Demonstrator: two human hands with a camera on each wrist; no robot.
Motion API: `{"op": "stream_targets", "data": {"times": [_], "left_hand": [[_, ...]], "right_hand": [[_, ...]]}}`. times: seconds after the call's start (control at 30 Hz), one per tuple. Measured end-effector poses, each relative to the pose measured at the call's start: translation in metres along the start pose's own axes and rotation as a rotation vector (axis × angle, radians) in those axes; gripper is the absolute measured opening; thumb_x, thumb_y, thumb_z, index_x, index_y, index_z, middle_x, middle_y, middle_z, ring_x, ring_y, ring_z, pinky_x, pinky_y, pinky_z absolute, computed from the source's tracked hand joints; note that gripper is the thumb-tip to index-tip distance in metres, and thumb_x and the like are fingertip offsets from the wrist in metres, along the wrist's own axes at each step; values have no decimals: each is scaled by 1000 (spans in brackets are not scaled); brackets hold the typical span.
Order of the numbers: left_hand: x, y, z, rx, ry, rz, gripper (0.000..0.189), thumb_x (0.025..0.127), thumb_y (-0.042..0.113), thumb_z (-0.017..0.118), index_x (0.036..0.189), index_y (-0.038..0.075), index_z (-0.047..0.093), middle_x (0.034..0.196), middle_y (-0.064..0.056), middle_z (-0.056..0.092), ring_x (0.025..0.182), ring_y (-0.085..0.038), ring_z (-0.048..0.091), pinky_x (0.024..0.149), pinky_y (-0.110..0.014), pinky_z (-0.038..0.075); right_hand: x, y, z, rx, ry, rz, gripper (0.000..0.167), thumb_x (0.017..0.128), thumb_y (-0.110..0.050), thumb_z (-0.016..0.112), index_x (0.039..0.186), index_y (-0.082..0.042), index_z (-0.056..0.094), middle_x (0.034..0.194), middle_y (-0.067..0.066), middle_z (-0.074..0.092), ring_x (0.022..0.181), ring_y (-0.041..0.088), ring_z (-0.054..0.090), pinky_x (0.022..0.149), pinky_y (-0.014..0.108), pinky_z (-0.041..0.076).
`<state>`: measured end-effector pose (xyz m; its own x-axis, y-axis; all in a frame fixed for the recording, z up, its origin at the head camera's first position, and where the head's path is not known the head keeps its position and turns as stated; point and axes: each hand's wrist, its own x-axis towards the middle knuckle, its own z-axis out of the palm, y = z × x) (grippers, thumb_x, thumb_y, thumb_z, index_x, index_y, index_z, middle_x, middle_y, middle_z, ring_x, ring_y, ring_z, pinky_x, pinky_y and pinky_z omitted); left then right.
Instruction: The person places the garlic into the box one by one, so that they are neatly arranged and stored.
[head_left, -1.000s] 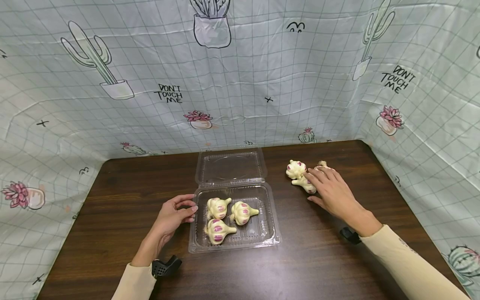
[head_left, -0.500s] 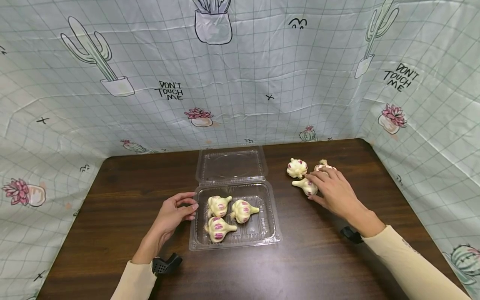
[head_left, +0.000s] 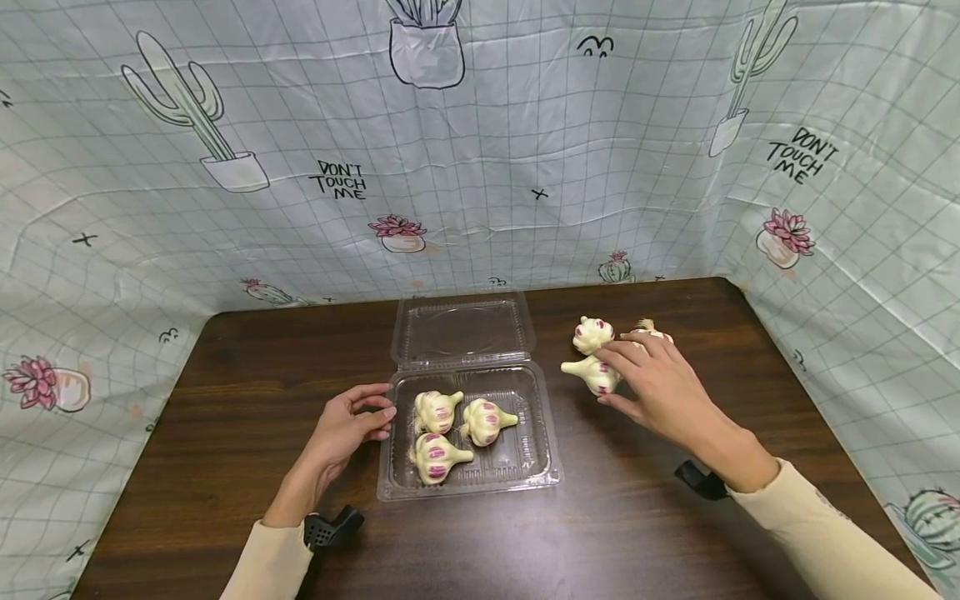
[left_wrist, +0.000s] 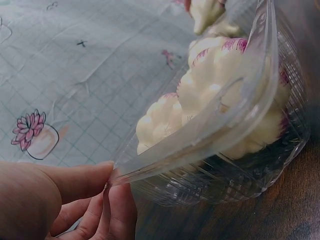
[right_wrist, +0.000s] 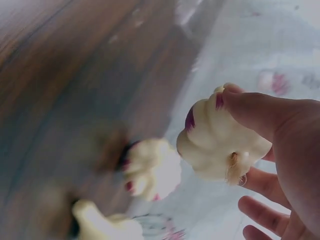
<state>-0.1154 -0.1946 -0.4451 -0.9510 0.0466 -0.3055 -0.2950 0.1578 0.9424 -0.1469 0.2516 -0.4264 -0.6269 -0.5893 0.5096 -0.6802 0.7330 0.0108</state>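
My left hand [head_left: 351,429] pinches the left rim of a clear plastic clamshell container [head_left: 528,392] between thumb and fingers; the left wrist view shows the grip close up. Three garlic bulbs [head_left: 486,423], cream with purple patches, lie in its base. At the right, my right hand [head_left: 663,387] holds another garlic bulb [right_wrist: 220,135] between thumb and fingers, its stem pointing left in the head view. Just behind that hand, one loose garlic bulb [head_left: 593,334] sits on the table, and a second bulb [head_left: 647,332] is partly covered by the fingers.
The container's lid [head_left: 463,327] stands folded open toward the back. Dark wood-grain table [head_left: 247,392] reaches to a patterned curtain [head_left: 480,167] at the back and sides. A black wrist camera [head_left: 333,527] is strapped below the left hand.
My right hand has gripped the nearest loose garlic bulb and moved it slightly left, away from the other two. The left hand stays at the container's rim.
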Motion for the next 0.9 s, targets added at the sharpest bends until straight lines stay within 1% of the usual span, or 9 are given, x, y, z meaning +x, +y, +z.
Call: {"op": "stream_targets", "data": {"times": [0.2, 0.47, 0.63, 0.9], "left_hand": [[-2, 1, -1, 4, 6, -4, 48, 102, -3, 66, 147, -10, 50, 109, -9, 63, 72, -9, 66, 70, -21, 62], [1, -1, -1, -6, 3, 3, 49, 102, -3, 66, 147, -10, 50, 109, -9, 63, 72, -8, 66, 69, -21, 62], [2, -1, -1, 1, 8, 0, 49, 102, -3, 67, 147, -9, 50, 110, -10, 63, 71, -9, 66, 69, -21, 62], [2, -3, 0, -1, 7, 4, 49, 101, -3, 67, 147, -9, 51, 110, -10, 63, 70, -9, 66, 69, -21, 62]], "right_hand": [[11, -21, -11, 43, 38, -66, 66, 70, -25, 98, 127, -4, 71, 121, 11, 72, 115, 41, 61, 96, 60, 52], [22, -44, -19, 83, 39, -128, 69, 72, -26, 97, 132, -5, 70, 127, 10, 71, 120, 40, 61, 101, 58, 50], [28, -56, -18, 106, 31, -175, 68, 74, -29, 95, 133, -5, 69, 128, 11, 71, 122, 38, 60, 103, 57, 50], [35, -77, -10, 98, -4, -254, 70, 75, -38, 95, 132, -8, 69, 128, 8, 72, 122, 35, 61, 103, 51, 52]]}}
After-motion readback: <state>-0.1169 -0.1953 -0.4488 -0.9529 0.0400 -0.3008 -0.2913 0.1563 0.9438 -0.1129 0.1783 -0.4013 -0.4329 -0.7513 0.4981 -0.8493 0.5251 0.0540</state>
